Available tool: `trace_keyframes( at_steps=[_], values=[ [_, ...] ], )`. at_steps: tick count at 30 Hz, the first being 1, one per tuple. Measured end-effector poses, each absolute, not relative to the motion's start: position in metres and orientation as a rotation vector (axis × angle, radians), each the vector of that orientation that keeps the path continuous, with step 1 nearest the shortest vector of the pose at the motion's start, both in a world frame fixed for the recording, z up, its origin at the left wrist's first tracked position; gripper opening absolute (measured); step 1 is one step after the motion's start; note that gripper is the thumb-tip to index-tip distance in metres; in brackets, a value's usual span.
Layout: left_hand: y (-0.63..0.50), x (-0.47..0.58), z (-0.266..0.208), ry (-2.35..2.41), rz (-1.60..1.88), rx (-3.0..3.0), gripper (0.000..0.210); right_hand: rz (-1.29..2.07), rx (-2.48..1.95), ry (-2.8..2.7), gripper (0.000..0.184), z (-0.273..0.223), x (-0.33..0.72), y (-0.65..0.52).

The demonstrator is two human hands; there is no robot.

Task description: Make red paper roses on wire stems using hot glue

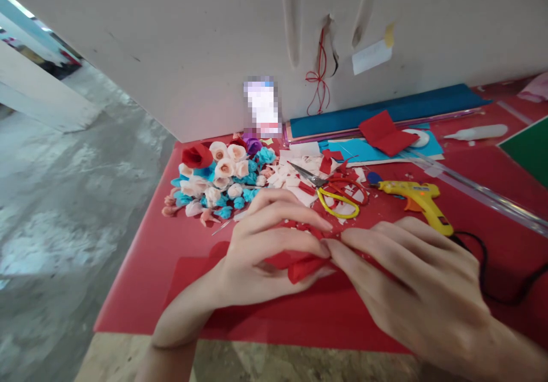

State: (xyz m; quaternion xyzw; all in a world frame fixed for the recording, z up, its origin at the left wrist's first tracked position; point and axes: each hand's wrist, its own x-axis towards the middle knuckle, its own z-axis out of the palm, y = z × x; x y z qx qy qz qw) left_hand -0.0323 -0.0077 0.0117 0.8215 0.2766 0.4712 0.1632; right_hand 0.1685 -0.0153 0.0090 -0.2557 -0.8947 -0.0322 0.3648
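Note:
Red crepe paper (303, 265) is pinched between the fingertips of my two hands, low over the red tabletop. My left hand (269, 250) curls around it from the left, its thumb underneath and its fingers on top. From the right, my right hand (411, 273) meets it with thumb and forefinger pressed together. Parts of the paper are hidden behind the left fingers. Just beyond the hands lie scissors (338, 202) with a yellow and a red handle loop, blades apart. A yellow glue gun (417, 196) rests beyond my right hand.
Several paper flowers (214, 179) cluster at the far left of the red table (141, 273). Paper scraps (295, 171) lie behind the scissors. A folded red paper (385, 133), blue sheets (355, 151) and a white bottle (479, 132) are farther back. A phone (262, 108) leans on the wall.

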Motion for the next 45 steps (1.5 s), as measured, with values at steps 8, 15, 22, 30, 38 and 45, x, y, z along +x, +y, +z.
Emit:
trace_keyframes(
  at_steps=[8, 15, 22, 30, 38, 45],
  values=[
    [-0.0076, -0.0322, 0.0159, 0.806, 1.349, 2.488, 0.014, -0.087, -0.669, -2.315, 0.018, 0.0087, 0.1686, -0.0157],
    [-0.0087, -0.0341, 0.0166, 0.899, 1.364, 2.529, 0.02, -0.154, -0.695, -2.332, 0.022, 0.0095, 0.1705, -0.0162],
    [-0.0093, -0.0355, 0.0169, 0.883, 1.362, 2.624, 0.012, -0.169, -0.714, -2.343, 0.021, 0.0122, 0.1706, -0.0158],
    [-0.0082, -0.0373, 0.0137, 0.862, 1.361, 2.607, 0.012, -0.185, -0.724, -2.356, 0.022, 0.0108, 0.1698, -0.0145],
    [-0.0088, -0.0375, 0.0113, 0.928, 1.421, 2.563, 0.023, -0.188, -0.705, -2.336, 0.018, 0.012, 0.171, -0.0162],
    [-0.0097, -0.0354, 0.0112, 0.943, 1.46, 2.537, 0.025, -0.207, -0.724, -2.299, 0.013, 0.01, 0.1695, -0.0152]
  ],
)
